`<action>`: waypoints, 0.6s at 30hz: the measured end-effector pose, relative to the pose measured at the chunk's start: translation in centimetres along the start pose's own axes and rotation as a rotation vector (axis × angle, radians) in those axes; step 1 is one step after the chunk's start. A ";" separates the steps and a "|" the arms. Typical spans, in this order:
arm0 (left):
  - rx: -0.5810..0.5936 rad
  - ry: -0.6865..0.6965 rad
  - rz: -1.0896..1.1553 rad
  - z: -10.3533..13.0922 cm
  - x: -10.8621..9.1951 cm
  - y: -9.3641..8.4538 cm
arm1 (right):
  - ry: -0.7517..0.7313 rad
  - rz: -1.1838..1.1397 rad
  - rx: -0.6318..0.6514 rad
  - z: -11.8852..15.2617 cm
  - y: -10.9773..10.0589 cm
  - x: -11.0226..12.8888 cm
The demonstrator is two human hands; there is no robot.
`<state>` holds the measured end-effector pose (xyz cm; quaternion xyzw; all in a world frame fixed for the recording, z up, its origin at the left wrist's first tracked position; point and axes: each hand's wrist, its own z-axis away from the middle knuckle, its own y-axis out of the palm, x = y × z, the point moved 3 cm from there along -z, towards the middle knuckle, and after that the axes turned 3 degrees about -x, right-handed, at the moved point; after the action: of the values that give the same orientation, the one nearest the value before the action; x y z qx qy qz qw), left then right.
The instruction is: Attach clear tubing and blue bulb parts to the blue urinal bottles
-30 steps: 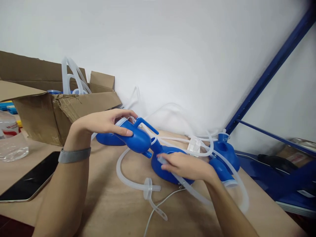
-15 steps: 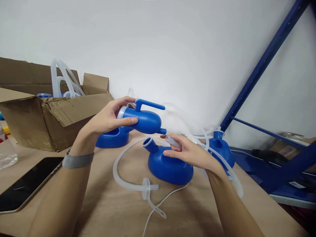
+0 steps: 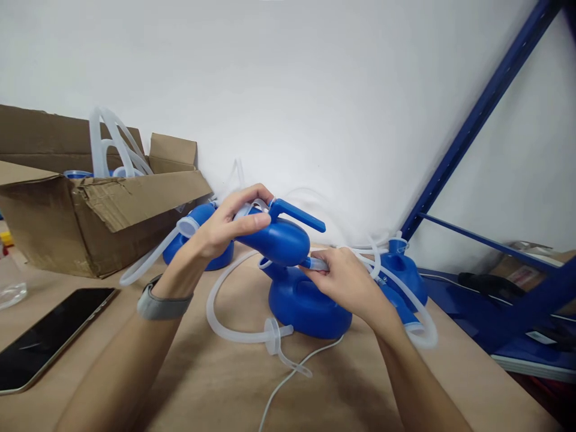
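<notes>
My left hand (image 3: 238,222) is wrapped round a blue bottle-shaped part (image 3: 283,240) with a straight handle, tilted down to the right. In my right hand (image 3: 337,273) is the end of a clear tube (image 3: 318,264), which meets the bottle's narrow blue nozzle; how far they overlap is hard to see. Below them a blue container (image 3: 308,306) with an angled neck stands on the table. In front of it lies a clear disc cap (image 3: 272,336) on a looping hose (image 3: 213,309).
An open cardboard box (image 3: 49,222) holding clear hoses stands at the left, near a phone (image 3: 51,339) and a clear vessel (image 3: 11,282). Blue containers stand behind my left wrist and at the right (image 3: 405,273). A blue metal rack (image 3: 481,114) rises at the right.
My left hand has moved right and down with the blue part, tipping it further. Its nozzle now meets the tube end in my right hand. The disc cap has shifted slightly.
</notes>
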<state>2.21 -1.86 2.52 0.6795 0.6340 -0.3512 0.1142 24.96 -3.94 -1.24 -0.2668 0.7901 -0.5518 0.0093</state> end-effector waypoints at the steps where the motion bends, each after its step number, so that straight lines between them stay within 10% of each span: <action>1: -0.055 0.033 0.037 0.0 0.1 0.3 | 0.019 -0.014 -0.016 -0.1 0.0 0.0; 6: -0.332 0.204 -0.077 0.7 -0.6 2.1 | 0.059 -0.122 -0.048 -0.1 -0.7 -0.7; 12: -0.147 0.469 -0.133 1.6 -2.4 4.1 | -0.014 -0.175 -0.029 0.3 -1.8 -1.6; 18: -0.271 0.003 0.052 0.1 0.2 2.4 | 0.012 -0.009 -0.025 0.2 -1.8 -1.4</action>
<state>4.43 -2.16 1.60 0.6745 0.6580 -0.2583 0.2130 26.93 -3.95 -0.13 -0.2670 0.7957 -0.5437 -0.0013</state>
